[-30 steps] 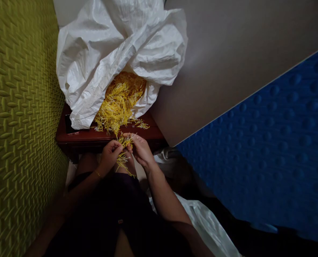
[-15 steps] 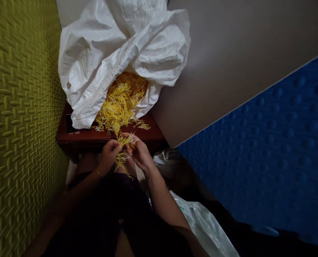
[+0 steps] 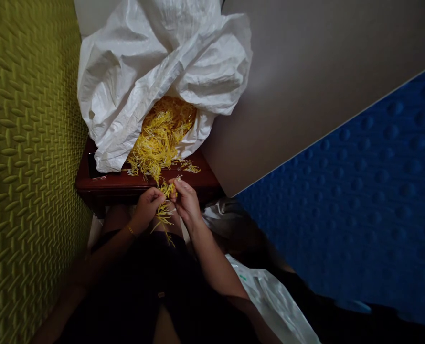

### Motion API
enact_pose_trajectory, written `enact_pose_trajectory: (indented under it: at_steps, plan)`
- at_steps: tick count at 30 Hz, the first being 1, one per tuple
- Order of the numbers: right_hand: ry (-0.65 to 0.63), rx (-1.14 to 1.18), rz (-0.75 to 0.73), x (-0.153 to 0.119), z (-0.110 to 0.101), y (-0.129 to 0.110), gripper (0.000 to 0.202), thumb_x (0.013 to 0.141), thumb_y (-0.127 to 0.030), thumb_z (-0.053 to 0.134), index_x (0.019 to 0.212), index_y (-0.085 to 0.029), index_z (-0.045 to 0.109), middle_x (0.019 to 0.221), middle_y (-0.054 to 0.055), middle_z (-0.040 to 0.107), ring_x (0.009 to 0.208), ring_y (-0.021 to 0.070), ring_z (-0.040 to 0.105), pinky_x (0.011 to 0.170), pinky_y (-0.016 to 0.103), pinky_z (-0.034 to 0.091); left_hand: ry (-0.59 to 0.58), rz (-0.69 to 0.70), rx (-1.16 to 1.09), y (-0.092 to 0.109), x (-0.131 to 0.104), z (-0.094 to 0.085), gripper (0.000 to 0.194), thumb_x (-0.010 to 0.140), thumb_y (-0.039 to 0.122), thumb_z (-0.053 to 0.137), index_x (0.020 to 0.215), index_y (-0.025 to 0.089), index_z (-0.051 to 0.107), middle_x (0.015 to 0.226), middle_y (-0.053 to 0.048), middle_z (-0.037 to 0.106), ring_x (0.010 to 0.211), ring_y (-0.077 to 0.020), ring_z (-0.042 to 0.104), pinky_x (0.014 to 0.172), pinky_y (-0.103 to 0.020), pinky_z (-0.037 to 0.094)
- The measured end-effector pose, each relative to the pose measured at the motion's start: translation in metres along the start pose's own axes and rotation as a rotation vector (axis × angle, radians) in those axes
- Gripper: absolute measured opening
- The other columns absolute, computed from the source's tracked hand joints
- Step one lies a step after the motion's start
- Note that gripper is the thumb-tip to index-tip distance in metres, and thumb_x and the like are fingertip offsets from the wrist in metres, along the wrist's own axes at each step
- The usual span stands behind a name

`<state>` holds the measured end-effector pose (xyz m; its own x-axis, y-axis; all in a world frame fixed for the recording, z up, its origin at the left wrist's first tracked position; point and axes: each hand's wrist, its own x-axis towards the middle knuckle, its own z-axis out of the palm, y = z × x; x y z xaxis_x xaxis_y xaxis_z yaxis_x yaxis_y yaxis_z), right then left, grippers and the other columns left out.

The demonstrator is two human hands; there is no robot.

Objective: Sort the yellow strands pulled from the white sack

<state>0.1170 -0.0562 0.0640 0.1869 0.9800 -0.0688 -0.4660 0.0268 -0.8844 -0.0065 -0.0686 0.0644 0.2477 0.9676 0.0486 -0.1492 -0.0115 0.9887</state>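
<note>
A heap of yellow strands with pale tips (image 3: pixel 158 138) spills from the mouth of a white woven sack (image 3: pixel 133 71) onto a dark red stool or small table (image 3: pixel 126 183). Just in front of its edge, above my lap, my left hand (image 3: pixel 149 205) pinches a small bunch of yellow strands (image 3: pixel 164 213). My right hand (image 3: pixel 186 198) faces it from the right, with thumb and fingers closed on the upper part of the same bunch. Loose ends hang below the fingers. Some strands lead up from the bunch towards the heap.
A dark flat object (image 3: pixel 97 167) lies partly under the sack on the red surface. A yellow-green textured mat (image 3: pixel 29 167) stands at the left. At the right are a grey panel (image 3: pixel 287 86) and a blue studded mat (image 3: pixel 359 205). A whitish plastic bag (image 3: pixel 273 296) lies lower right.
My right hand has closed more tightly, its fingers drawn in on the strands, and its wrist has shifted slightly left. The dangling strands now hang straighter down. My left hand has barely moved.
</note>
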Motion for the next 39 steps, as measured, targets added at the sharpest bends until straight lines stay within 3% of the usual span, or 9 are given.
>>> enact_pose_trajectory:
  at_steps: [2, 5, 8, 12, 19, 27, 31, 35, 39]
  plan:
    - [0.098, 0.012, -0.065, 0.017, -0.017, -0.006, 0.024, 0.065, -0.037, 0.067, 0.076, -0.017, 0.060, 0.050, -0.007, 0.044, 0.040, 0.0037, 0.035, 0.038, 0.019, 0.025, -0.008, -0.026, -0.005, 0.002, -0.005, -0.001, 0.013, 0.068, 0.023, 0.057, 0.062, 0.015, 0.049, 0.059, 0.004, 0.044, 0.057, -0.0070, 0.038, 0.056, -0.020, 0.032]
    - [0.344, 0.063, -0.255, 0.041, -0.052, -0.021, 0.024, 0.064, -0.037, 0.068, 0.071, -0.019, 0.054, 0.048, -0.010, 0.040, 0.038, 0.0027, 0.032, 0.037, 0.017, 0.025, -0.002, -0.060, -0.021, 0.004, -0.013, -0.006, 0.014, 0.067, 0.023, 0.059, 0.062, 0.015, 0.049, 0.059, 0.005, 0.044, 0.056, -0.0063, 0.037, 0.054, -0.020, 0.030]
    - [0.269, 0.071, -0.192, 0.045, -0.071, -0.028, 0.025, 0.062, -0.036, 0.070, 0.072, -0.019, 0.054, 0.055, -0.007, 0.049, 0.044, 0.0033, 0.041, 0.040, 0.016, 0.031, 0.061, -0.107, -0.101, 0.003, -0.015, -0.009, 0.015, 0.068, 0.027, 0.059, 0.066, 0.015, 0.050, 0.059, 0.005, 0.044, 0.052, -0.0053, 0.035, 0.050, -0.019, 0.027]
    - [0.095, 0.052, -0.009, 0.019, -0.058, -0.022, 0.025, 0.061, -0.033, 0.072, 0.074, -0.018, 0.057, 0.073, -0.002, 0.061, 0.046, 0.0024, 0.043, 0.040, 0.015, 0.033, 0.105, -0.114, -0.151, 0.000, -0.008, -0.006, 0.016, 0.068, 0.028, 0.060, 0.069, 0.015, 0.051, 0.059, 0.005, 0.045, 0.049, -0.0046, 0.035, 0.047, -0.019, 0.026]
    - [-0.150, -0.103, 0.035, -0.018, -0.028, -0.023, 0.023, 0.071, -0.033, 0.066, 0.089, -0.019, 0.063, 0.059, -0.005, 0.048, 0.045, 0.0042, 0.037, 0.039, 0.018, 0.027, 0.082, -0.068, -0.109, -0.002, -0.006, 0.002, 0.013, 0.069, 0.026, 0.059, 0.070, 0.015, 0.053, 0.060, 0.004, 0.048, 0.054, -0.0055, 0.040, 0.053, -0.019, 0.033]
    - [-0.158, -0.275, 0.017, -0.030, -0.003, -0.020, 0.027, 0.064, -0.036, 0.071, 0.083, -0.018, 0.065, 0.058, -0.005, 0.053, 0.044, 0.0039, 0.034, 0.042, 0.019, 0.025, 0.077, 0.010, -0.023, -0.007, -0.005, 0.007, 0.011, 0.071, 0.025, 0.058, 0.072, 0.015, 0.054, 0.068, 0.002, 0.053, 0.062, -0.0079, 0.046, 0.057, -0.019, 0.037]
    - [-0.160, -0.205, 0.020, -0.028, -0.002, -0.018, 0.022, 0.067, -0.036, 0.070, 0.074, -0.017, 0.061, 0.049, -0.007, 0.046, 0.041, 0.0035, 0.032, 0.040, 0.018, 0.023, 0.071, 0.042, -0.003, -0.005, -0.006, 0.005, 0.009, 0.071, 0.024, 0.058, 0.072, 0.016, 0.055, 0.068, 0.002, 0.054, 0.063, -0.0085, 0.047, 0.059, -0.020, 0.038]
    - [-0.181, -0.130, 0.100, -0.025, -0.005, -0.017, 0.027, 0.069, -0.038, 0.068, 0.086, -0.017, 0.063, 0.053, -0.006, 0.047, 0.041, 0.0030, 0.033, 0.039, 0.018, 0.022, 0.070, 0.031, -0.026, -0.003, -0.008, 0.004, 0.009, 0.072, 0.024, 0.057, 0.073, 0.015, 0.056, 0.069, 0.001, 0.056, 0.064, -0.0094, 0.049, 0.062, -0.021, 0.039]
    - [-0.234, -0.154, 0.131, -0.026, -0.004, -0.017, 0.028, 0.071, -0.042, 0.065, 0.081, -0.015, 0.064, 0.054, -0.005, 0.048, 0.041, 0.0029, 0.033, 0.038, 0.018, 0.022, 0.051, 0.014, -0.068, -0.003, -0.008, 0.005, 0.010, 0.072, 0.025, 0.058, 0.073, 0.015, 0.058, 0.070, 0.001, 0.058, 0.065, -0.0094, 0.050, 0.065, -0.022, 0.040]
